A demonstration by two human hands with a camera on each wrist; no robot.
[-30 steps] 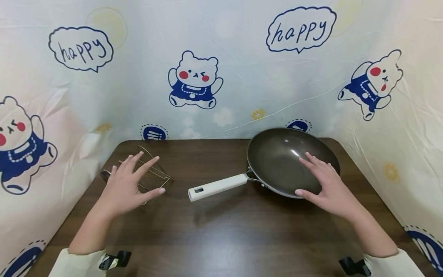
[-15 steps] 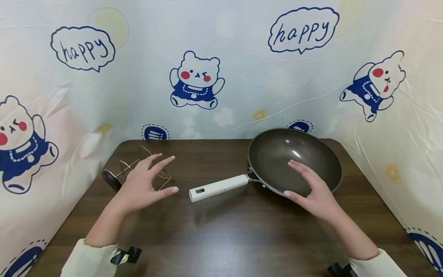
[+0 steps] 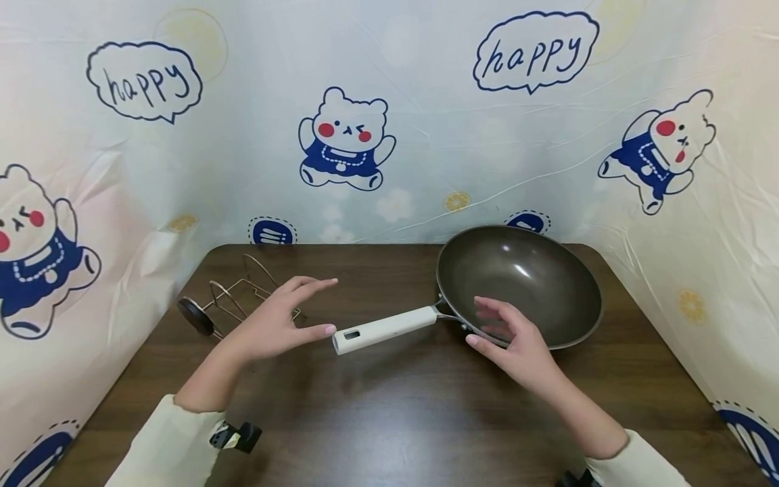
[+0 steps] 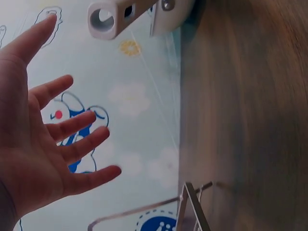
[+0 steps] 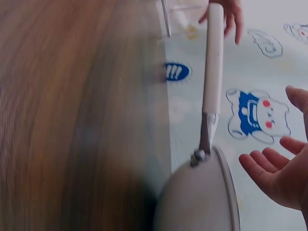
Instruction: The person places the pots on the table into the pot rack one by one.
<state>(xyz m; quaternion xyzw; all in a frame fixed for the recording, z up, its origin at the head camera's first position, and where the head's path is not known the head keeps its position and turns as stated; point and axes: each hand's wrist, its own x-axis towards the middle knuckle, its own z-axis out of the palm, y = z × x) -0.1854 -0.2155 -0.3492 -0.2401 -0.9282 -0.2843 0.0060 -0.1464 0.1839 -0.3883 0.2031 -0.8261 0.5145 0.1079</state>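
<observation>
A dark frying pan (image 3: 548,284) with a white handle (image 3: 389,329) sits at the right of the table, its handle pointing left. My left hand (image 3: 276,325) hovers just left of the handle's end, fingers spread and holding nothing. In the left wrist view the fingers (image 4: 79,147) are apart, with the handle end (image 4: 103,21) above them. Over the pan's near rim, close to where the handle joins, is my right hand (image 3: 514,348), its fingers loosely bent and nothing in them. The right wrist view shows the pan's pale outer side (image 5: 197,197) beside that hand (image 5: 284,178).
Behind my left hand lies a wire rack (image 3: 228,294) with a dark round end piece (image 3: 196,316), partly hidden by the hand. The brown wooden table (image 3: 389,419) ends at a printed cloth backdrop (image 3: 426,155) at the back and sides.
My left hand has moved right, from over the wire rack toward the pan's handle end, uncovering more of the rack. The right hand has moved left across the pan toward the handle joint.
</observation>
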